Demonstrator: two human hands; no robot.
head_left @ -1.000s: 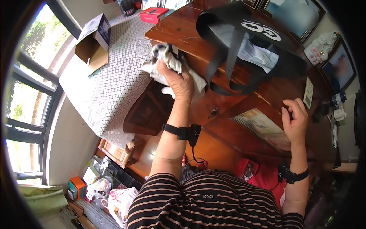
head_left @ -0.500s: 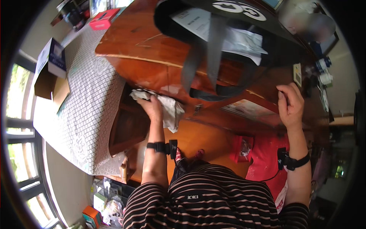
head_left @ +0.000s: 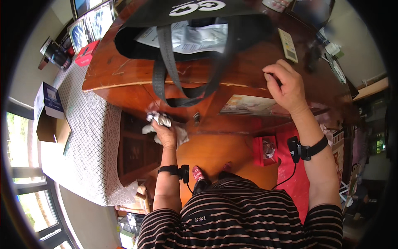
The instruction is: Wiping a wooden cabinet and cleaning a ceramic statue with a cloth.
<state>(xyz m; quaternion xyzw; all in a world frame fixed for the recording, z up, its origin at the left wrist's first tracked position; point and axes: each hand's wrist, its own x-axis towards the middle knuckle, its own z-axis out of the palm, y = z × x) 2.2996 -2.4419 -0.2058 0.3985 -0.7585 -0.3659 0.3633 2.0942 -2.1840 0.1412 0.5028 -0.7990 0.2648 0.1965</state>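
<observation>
With the left hand (head_left: 166,135) clutching the cloth (head_left: 163,119) and the right hand (head_left: 287,86) apart, loosely curled, spread it flatter against the counter (head_left: 111,74) front, though contact is unclear.

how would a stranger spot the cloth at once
Find the brown cabinet under the black bag. Below the cabinet's front edge, the left hand holds the cloth. It is whitish and bunched up, unlike the spread, patterned tablecloth further left.
</observation>
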